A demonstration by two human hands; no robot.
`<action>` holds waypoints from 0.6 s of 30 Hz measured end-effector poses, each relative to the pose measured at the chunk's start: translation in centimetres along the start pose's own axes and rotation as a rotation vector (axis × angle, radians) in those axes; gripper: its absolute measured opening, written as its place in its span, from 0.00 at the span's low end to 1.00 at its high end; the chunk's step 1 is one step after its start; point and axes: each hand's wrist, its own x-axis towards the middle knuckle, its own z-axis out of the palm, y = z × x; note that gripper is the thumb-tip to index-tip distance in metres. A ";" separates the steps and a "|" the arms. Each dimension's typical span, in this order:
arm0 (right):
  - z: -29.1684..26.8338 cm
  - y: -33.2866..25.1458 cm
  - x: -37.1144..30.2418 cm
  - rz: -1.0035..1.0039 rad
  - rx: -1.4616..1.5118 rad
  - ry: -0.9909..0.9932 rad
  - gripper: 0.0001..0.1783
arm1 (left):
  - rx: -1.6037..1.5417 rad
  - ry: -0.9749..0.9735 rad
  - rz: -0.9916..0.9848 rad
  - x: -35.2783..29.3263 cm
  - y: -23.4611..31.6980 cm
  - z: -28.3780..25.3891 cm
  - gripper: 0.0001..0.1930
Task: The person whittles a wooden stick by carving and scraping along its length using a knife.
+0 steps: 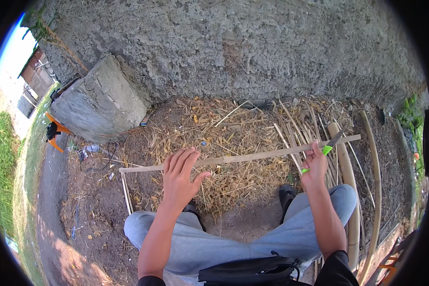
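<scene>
Surrounding the bamboo strip: poles, concrete block

Brown dirt ground here, its middle strewn with straw-like shavings and yellowed leaves; to the right, thin pale strips lie fanned near 2 thick poles, and at the left sits a rough concrete block

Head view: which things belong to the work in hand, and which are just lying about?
In the work:
- long pale strip
- green-handled knife in right hand
- probably loose strips, thick pole

Apparently just lying about:
- concrete block
- dry leaves
- orange-and-black object
</scene>
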 end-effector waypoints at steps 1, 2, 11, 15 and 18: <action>-0.2 0.0 0.1 0.002 -0.003 -0.004 0.15 | -0.020 -0.018 -0.004 -0.1 0.0 0.1 0.28; -0.2 0.0 0.2 -0.001 -0.004 -0.004 0.15 | -0.022 -0.016 -0.003 -0.1 0.1 0.2 0.28; -0.2 -0.4 0.5 0.030 0.044 -0.012 0.16 | -0.069 -0.034 0.076 -0.3 0.2 1.0 0.14; 0.0 -0.5 0.5 0.064 0.062 0.015 0.14 | -0.085 0.009 0.076 -0.1 0.7 1.0 0.14; 0.1 -0.6 0.4 0.086 0.073 0.025 0.13 | -0.097 0.021 0.064 -0.1 0.8 1.1 0.14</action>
